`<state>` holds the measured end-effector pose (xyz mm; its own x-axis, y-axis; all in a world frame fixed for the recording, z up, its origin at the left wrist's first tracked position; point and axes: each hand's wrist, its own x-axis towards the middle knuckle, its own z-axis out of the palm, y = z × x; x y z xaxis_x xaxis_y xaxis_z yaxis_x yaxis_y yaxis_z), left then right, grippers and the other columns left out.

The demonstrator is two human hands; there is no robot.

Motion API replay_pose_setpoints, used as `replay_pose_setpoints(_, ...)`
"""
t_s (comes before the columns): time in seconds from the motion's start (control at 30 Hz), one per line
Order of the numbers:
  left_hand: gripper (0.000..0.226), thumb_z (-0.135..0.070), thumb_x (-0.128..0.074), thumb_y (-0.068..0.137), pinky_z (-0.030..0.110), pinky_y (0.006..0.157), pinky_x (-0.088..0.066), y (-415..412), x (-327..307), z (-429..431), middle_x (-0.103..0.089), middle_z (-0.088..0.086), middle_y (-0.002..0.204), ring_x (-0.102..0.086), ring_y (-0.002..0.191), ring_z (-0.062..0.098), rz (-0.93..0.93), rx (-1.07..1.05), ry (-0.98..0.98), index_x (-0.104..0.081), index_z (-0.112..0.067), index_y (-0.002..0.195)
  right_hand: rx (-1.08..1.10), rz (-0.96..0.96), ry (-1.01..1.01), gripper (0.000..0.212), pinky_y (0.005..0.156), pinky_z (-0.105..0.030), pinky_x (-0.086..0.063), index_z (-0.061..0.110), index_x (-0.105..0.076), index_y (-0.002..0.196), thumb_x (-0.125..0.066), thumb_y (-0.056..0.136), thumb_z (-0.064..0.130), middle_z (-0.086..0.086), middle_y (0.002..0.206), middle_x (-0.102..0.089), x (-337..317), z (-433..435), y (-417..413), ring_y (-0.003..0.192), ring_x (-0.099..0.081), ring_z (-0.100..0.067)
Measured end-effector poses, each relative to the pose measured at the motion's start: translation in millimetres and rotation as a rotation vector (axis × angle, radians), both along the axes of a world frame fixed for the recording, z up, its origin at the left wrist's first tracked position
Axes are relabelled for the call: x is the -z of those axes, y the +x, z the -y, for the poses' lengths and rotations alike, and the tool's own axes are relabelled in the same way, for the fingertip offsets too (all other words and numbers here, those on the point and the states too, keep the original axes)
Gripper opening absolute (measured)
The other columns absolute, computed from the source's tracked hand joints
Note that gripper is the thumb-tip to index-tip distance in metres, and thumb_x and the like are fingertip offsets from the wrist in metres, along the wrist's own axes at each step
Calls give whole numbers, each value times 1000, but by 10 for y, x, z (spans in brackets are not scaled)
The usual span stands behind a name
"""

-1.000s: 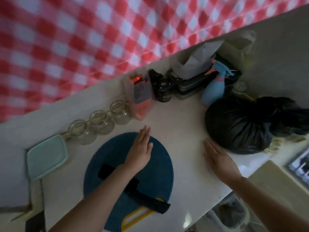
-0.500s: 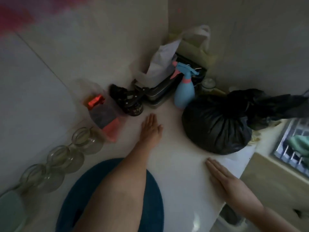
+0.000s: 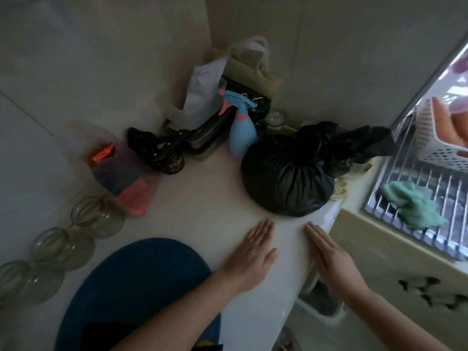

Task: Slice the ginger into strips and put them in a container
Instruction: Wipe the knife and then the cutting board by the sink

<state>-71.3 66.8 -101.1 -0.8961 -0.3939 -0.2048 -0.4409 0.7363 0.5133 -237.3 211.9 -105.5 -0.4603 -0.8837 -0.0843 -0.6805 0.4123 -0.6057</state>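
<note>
No ginger is visible. My left hand (image 3: 253, 252) lies flat, palm down, on the white counter (image 3: 202, 198), fingers straight and holding nothing. My right hand (image 3: 331, 257) lies flat beside it near the counter's right edge, also holding nothing. A round dark blue board (image 3: 136, 287) sits at the lower left, partly under my left forearm. A tied black plastic bag (image 3: 286, 178) rests just beyond both hands.
Three glass jars (image 3: 63, 247) line the left wall. A clear container with red contents (image 3: 121, 171), a black jar (image 3: 164, 153), a blue spray bottle (image 3: 240, 130) and bags fill the corner. At right, a window grille holds a white basket (image 3: 440, 133) and a green cloth (image 3: 410, 203).
The view swung right and down, away from the checked cloth. My left hand drew back from near the black jar and now lies close beside my right hand.
</note>
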Motion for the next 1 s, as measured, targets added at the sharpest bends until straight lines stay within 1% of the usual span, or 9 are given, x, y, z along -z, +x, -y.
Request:
replay_pose_setpoints(0.13,60,-34,-26,102,19,112,13,107,82,623,6,3,156,5,146,21,-96,-301,-112,-1,-6,150,-27,-7,10,48,105,3,-2,23,-34,147,-42,100,23,19,149,-22,-11,17,3,139,-17,1)
replay_pose_setpoints(0.2,61,-28,-30,103,30,118,5,188,133,1176,4,13,158,2,147,27,7,-519,-163,-1,-2,149,-16,3,11,47,105,2,-3,23,-35,147,-42,101,20,19,148,-22,-19,29,-9,139,-17,2)
replay_pose_setpoints(0.3,62,-30,-27,103,35,119,1,277,167,1579,1,19,158,2,147,28,110,-710,-149,-1,2,149,-17,21,21,48,110,-9,-9,23,-37,146,-43,100,14,18,148,-24,-32,36,-48,139,-19,1)
replay_pose_setpoints(0.43,63,-38,-20,102,31,118,8,124,234,943,9,12,158,8,147,21,95,-533,-202,5,-5,150,-44,44,34,48,110,-9,-9,24,-39,146,-43,99,10,18,147,-27,-69,18,-94,140,-21,0)
replay_pose_setpoints(0.53,73,-54,1,89,26,113,16,28,200,240,17,6,156,17,144,16,74,-325,-212,16,-11,146,-53,77,37,49,111,-11,-11,23,-40,145,-44,98,8,13,149,-32,-90,15,-125,138,-23,1)
replay_pose_setpoints(0.7,79,-62,16,78,29,111,23,-141,122,-492,22,2,154,26,139,14,32,-169,-68,20,-15,142,11,130,-19,46,107,-10,-21,21,-45,142,-45,98,9,11,145,-42,-113,-44,-118,133,-36,-1)
replay_pose_setpoints(0.8,60,-47,-4,97,27,116,15,-186,128,-578,23,-5,150,24,139,9,-12,-155,-10,16,-16,145,328,427,-141,46,90,-14,-42,21,-46,141,-43,98,5,9,137,-50,-105,-61,-46,109,-57,-5)
replay_pose_setpoints(0.87,59,-40,-15,101,23,116,11,-177,154,-538,17,-6,153,18,140,5,-83,-177,40,9,-14,148,573,775,-295,43,102,-26,-40,16,-46,141,-41,99,7,3,142,-49,-59,-32,15,122,-51,-10)
replay_pose_setpoints(1.0,91,-67,15,81,17,112,14,-176,225,-402,1,4,159,12,141,7,-152,-380,-46,-2,-9,150,856,1267,-549,42,105,-27,-33,10,-42,143,-37,103,21,3,147,-43,-76,76,253,128,-44,-8)
